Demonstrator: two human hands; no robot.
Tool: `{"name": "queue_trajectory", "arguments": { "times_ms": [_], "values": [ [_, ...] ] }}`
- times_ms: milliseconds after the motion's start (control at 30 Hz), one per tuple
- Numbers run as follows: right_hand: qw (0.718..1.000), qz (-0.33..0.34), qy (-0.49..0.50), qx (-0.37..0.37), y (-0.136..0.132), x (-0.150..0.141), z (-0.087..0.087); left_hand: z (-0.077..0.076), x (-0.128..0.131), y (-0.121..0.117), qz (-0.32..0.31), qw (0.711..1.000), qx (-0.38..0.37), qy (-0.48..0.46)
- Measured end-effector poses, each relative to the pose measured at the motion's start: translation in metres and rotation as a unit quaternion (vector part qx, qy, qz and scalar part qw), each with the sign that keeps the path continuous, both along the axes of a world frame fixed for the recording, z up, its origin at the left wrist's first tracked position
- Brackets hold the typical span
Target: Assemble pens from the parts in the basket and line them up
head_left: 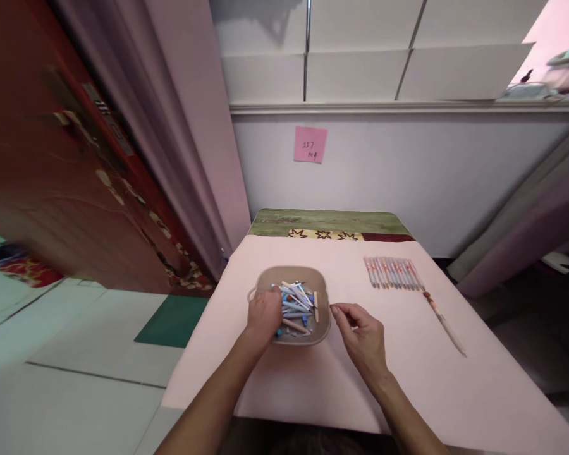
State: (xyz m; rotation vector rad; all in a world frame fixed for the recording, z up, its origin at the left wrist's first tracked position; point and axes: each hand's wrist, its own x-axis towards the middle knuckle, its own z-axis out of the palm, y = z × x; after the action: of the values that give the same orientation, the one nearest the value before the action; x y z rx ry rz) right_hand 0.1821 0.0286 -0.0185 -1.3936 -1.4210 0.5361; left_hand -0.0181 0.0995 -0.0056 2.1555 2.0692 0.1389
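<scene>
A greyish-brown plastic basket (291,273) stands on the table, holding a jumble of pen parts (296,303) in pale blue, white and peach. My left hand (265,313) reaches over its left side, fingers curled down among the parts; what they grip is hidden. Just outside the basket's right rim, my right hand (360,328) has thumb and forefinger pinched together, and anything between them is too small to make out. To the right lies a row of several finished-looking pens (393,273). One peach pen (446,325) with a brown top lies slantwise below that row.
A pale pink cover (308,385) lies over the table, whose green patterned far end (332,220) shows by the wall. A pink note (310,145) is stuck on the wall. At left are a reddish wooden door (76,158) and a purple curtain (171,126).
</scene>
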Motion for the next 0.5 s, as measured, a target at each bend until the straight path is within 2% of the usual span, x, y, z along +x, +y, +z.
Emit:
{"name": "queue_trajectory", "arguments": {
  "times_ms": [133,333,367,433,467,500],
  "values": [
    [1.000,-0.020,0.007,-0.007,0.002,0.006,-0.001,-0.001,0.000,0.008,-0.003,1.000,0.000,-0.001],
    [1.000,-0.014,-0.010,-0.010,0.006,0.006,-0.003,0.012,-0.015,0.012,0.005,1.000,0.010,-0.023],
    [1.000,-0.013,-0.024,-0.009,0.007,0.007,-0.002,0.014,-0.019,0.009,0.010,0.998,0.026,-0.052],
    [0.998,-0.011,-0.064,-0.011,0.009,0.008,0.000,0.018,-0.028,0.000,0.029,0.979,0.070,-0.191],
    [0.996,-0.006,-0.089,-0.015,0.011,0.007,0.003,0.019,-0.032,-0.006,0.040,0.954,0.078,-0.288],
    [0.993,0.002,-0.119,-0.023,0.013,0.005,0.006,0.019,-0.035,-0.013,0.054,0.916,0.069,-0.391]
  ]
}}
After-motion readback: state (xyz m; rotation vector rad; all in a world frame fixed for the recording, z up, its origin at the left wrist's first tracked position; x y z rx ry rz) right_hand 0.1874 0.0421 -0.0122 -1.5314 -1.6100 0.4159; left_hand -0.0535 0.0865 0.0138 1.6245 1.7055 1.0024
